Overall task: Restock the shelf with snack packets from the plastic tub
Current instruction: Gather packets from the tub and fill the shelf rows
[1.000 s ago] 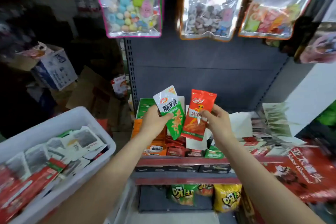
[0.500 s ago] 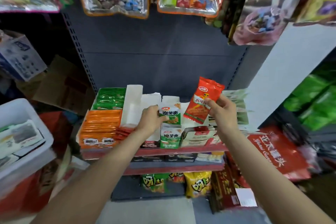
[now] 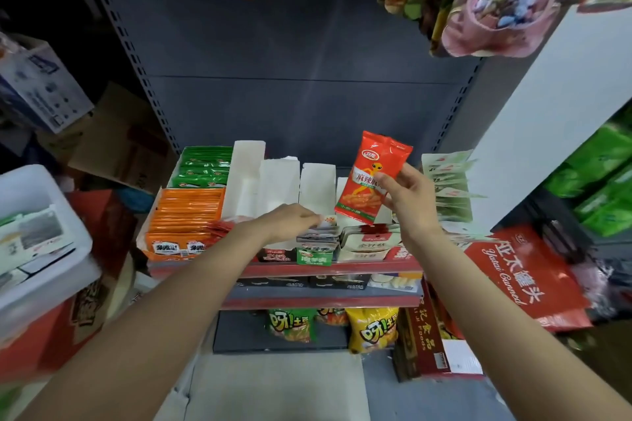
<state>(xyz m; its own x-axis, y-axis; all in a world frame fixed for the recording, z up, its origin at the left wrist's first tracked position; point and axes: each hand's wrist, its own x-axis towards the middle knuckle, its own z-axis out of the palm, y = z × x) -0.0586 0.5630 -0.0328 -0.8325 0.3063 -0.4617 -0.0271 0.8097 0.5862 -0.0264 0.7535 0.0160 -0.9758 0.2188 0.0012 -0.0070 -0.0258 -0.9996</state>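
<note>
Seating a green packet [image 3: 314, 255] into its near display box on the shelf [image 3: 335, 269]: my left hand [image 3: 290, 220] presses it down, fingers straight. My right hand [image 3: 408, 196] pinches the red packet [image 3: 371, 176] above; slot upright next. Plastic tub [image 3: 30, 188] far left.

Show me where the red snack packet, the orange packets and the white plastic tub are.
red snack packet [image 3: 371, 178], head view, middle of its front.
orange packets [image 3: 186, 215], head view, top of the stack.
white plastic tub [image 3: 24, 188], head view, inner wall.
</note>
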